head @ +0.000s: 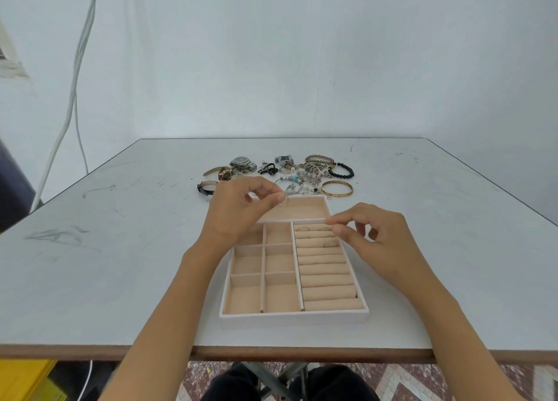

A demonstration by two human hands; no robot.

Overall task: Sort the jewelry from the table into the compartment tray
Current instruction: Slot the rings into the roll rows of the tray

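Observation:
A beige compartment tray (pixel 294 317) lies near the table's front edge, with square cells on the left, ring rolls on the right and one long cell at the back. A few rings (pixel 312 229) sit in the far ring rolls. My left hand (pixel 238 210) hovers over the tray's back left and pinches a thin ring (pixel 283 200) between thumb and forefinger. My right hand (pixel 374 234) is above the tray's right rim beside the ring rolls, thumb and forefinger pinched close together; I cannot see anything in them. The jewelry pile (pixel 302 174) lies behind the tray.
In the pile are several watches (pixel 240 162), a black bead bracelet (pixel 342 171) and a gold bangle (pixel 336 188). White cables (pixel 75 77) hang down the wall at the left. A yellow box (pixel 27 379) stands below the table's front left edge.

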